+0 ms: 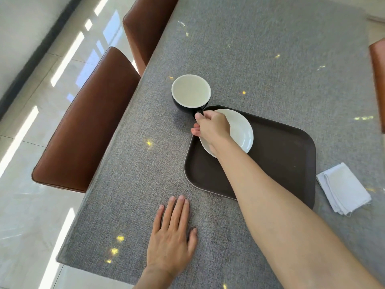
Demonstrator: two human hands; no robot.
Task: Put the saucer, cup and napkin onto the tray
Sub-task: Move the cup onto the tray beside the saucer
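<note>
A black cup [190, 91] with a white inside stands on the grey table just beyond the far left corner of the dark brown tray [281, 159]. My right hand [212, 127] is shut on the cup's handle, with the arm reaching across the tray. A white saucer [241, 130] lies on the tray's far left part, partly hidden under my right hand and wrist. A folded white napkin [343, 187] lies on the table right of the tray. My left hand [171, 236] rests flat on the table, fingers apart, near the front edge.
The table is covered with a grey cloth [270, 59]. Two brown leather chairs [87, 126] [145, 24] stand along the table's left side, and part of another chair [378, 80] shows at the right edge. A glossy tiled floor lies to the left.
</note>
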